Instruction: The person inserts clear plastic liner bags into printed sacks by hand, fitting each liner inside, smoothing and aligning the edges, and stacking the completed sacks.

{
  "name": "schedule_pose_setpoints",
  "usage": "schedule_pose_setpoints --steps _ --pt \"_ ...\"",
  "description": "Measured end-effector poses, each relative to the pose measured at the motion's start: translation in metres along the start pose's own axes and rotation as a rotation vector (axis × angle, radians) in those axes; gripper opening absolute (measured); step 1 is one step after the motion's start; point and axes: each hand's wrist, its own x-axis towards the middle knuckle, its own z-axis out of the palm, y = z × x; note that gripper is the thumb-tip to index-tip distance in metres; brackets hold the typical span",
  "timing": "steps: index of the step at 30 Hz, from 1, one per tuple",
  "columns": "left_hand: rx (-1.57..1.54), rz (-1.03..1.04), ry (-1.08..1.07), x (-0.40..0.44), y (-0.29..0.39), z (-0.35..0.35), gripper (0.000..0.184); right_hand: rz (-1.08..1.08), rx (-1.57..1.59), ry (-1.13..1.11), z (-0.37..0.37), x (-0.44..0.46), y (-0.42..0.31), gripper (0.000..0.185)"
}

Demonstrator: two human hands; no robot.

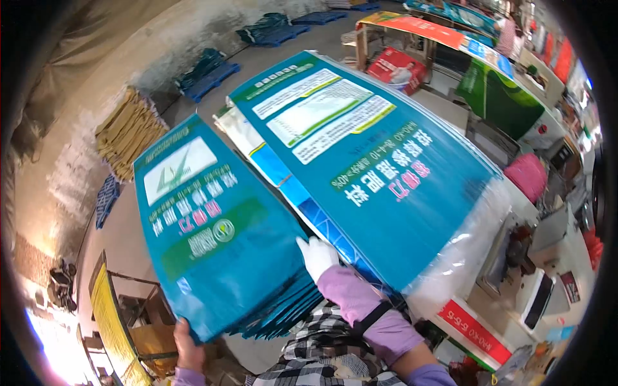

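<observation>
A thick bundle of teal printed bags (pixel 212 257) is tilted in front of me, its lower edges fanned out in many layers. My left hand (pixel 187 347), bare, grips the bundle's near left corner, thumb on top. At the bundle's right edge is my right hand (pixel 317 257) in a white glove, its fingers closed at the side and partly hidden. Just right of that hand lies a second stack of teal bags (pixel 386 212) with white text panels on top and blue and white bags beneath. Clear plastic film (pixel 463 251) covers its near right end.
Tan folded sacks (pixel 129 132) are piled by the wall at left. Dark bundles on blue pallets (pixel 209 80) line the floor behind. A yellow-covered metal frame (pixel 112 321) stands lower left. Sewing machine equipment (pixel 521 251) and a pink bundle (pixel 526 177) are at right.
</observation>
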Motion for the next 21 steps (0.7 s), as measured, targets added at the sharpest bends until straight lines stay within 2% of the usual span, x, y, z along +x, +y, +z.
schedule_pose_setpoints --steps 2,4,6,7,8,10,11,12,13,14,15,16,17,18,19,20,21 --pt "0.130 0.034 0.098 -0.029 -0.037 0.014 0.041 0.236 0.002 -0.308 0.040 -0.021 -0.002 0.033" --pt "0.197 -0.022 0.218 -0.034 -0.080 0.012 0.036 0.668 0.290 -0.369 0.060 -0.033 0.026 0.031" --pt "0.349 -0.043 0.230 -0.011 -0.117 0.000 0.032 0.443 0.455 0.088 0.088 -0.057 0.059 0.032" --pt "0.363 -0.095 0.211 -0.004 -0.116 0.018 0.030 0.446 0.453 0.089 0.099 -0.062 0.060 0.032" --pt "0.347 -0.194 0.298 0.011 -0.124 0.027 0.023 0.432 0.480 0.112 0.109 -0.067 0.062 0.032" --pt "0.683 -0.294 0.227 0.053 -0.152 0.017 0.026 0.401 0.527 0.173 0.121 -0.071 0.068 0.032" --pt "0.697 -0.284 0.206 0.057 -0.153 0.021 0.026 0.395 0.552 0.207 0.126 -0.075 0.070 0.032" --pt "1.240 0.177 0.386 0.061 -0.155 0.027 0.027 0.406 0.574 0.245 0.130 -0.083 0.074 0.032" --pt "1.243 0.345 0.264 0.061 -0.131 0.061 0.026 0.430 0.582 0.296 0.128 -0.092 0.084 0.032" --pt "1.238 0.514 0.129 0.061 -0.108 0.097 0.025 0.465 0.415 0.055 0.050 -0.097 0.065 0.036" --pt "1.225 0.670 -0.008 0.062 -0.084 0.133 0.025 0.412 0.271 0.338 0.084 -0.108 0.061 0.036" --pt "0.909 0.369 -0.342 0.058 -0.067 0.171 0.021 0.350 0.370 0.168 0.079 -0.117 0.065 0.037" --pt "0.635 0.187 -0.538 0.044 -0.059 0.217 0.015 0.528 0.660 0.331 0.058 -0.118 0.049 0.028" --pt "0.355 -0.002 -0.695 0.022 -0.055 0.269 0.014 0.878 1.111 -0.460 -0.036 -0.115 0.046 0.034" --pt "-0.019 -0.188 -0.940 -0.008 -0.051 0.317 0.029 0.479 0.856 -0.135 -0.021 -0.134 0.046 0.029" --pt "-0.177 -0.513 -1.012 -0.035 -0.047 0.360 0.039 0.086 0.560 0.163 -0.007 -0.151 0.044 0.025" --pt "-0.285 -0.742 -1.187 -0.052 -0.053 0.396 0.045 0.104 0.571 0.076 -0.020 -0.160 0.043 0.027"
